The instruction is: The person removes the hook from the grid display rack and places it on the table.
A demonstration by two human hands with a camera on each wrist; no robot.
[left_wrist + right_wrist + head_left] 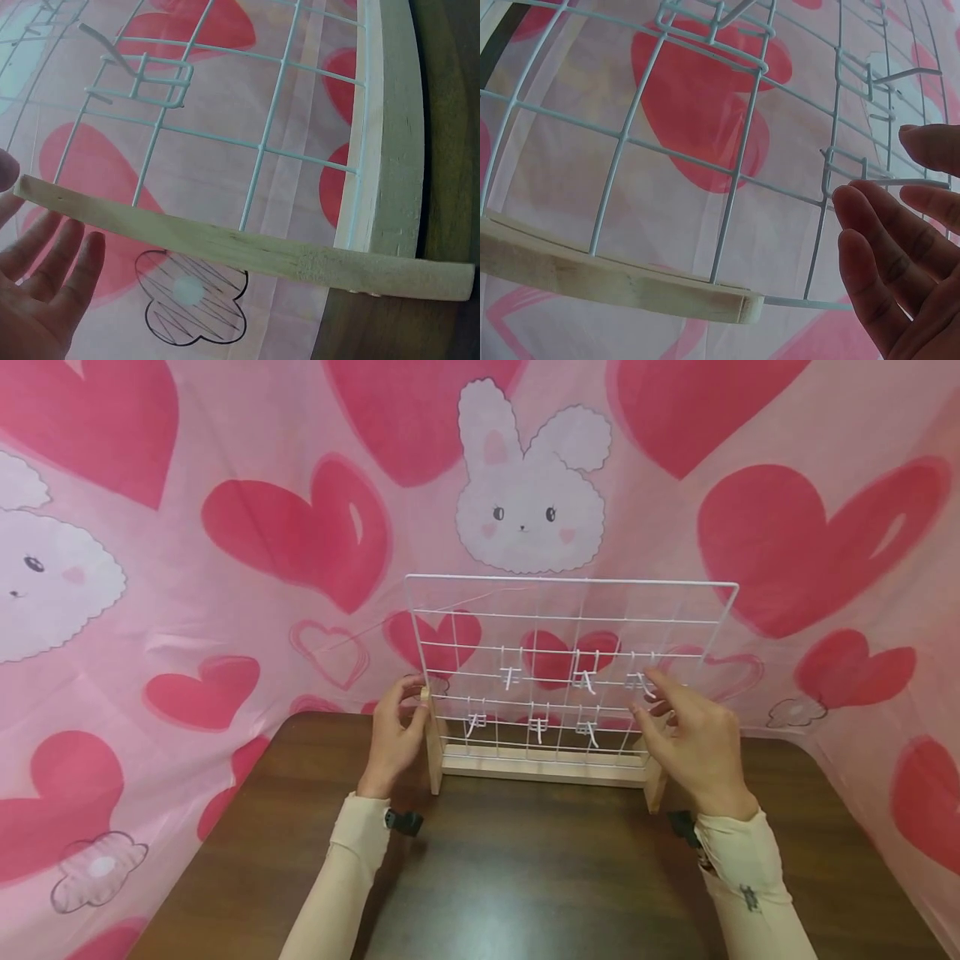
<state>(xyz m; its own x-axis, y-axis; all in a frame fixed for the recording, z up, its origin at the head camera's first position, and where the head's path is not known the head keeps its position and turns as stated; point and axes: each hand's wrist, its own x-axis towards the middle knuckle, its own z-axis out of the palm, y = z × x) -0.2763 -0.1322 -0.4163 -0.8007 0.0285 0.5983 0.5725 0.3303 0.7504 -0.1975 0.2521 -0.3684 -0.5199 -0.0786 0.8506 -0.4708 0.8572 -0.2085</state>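
Observation:
A white wire grid panel [566,580] stands upright in a pale wooden stand [540,767] on the table. Several white wire hooks [585,681] hang on it in two rows. My left hand [393,735] pinches the top of the left wooden post [165,225] between thumb and index finger, the other fingers loose beside it. At the right end of the upper row, my right hand [693,739] is spread around a hook [847,169]. Its thumb and fingers stand apart, the hook's prong between them; whether a fingertip touches the hook I cannot tell.
The dark brown table [480,877] extends in front of the stand. Behind it hangs a pink cloth [420,527] with red hearts and white rabbits. The right wooden post [630,277] is partly hidden by my right hand in the head view.

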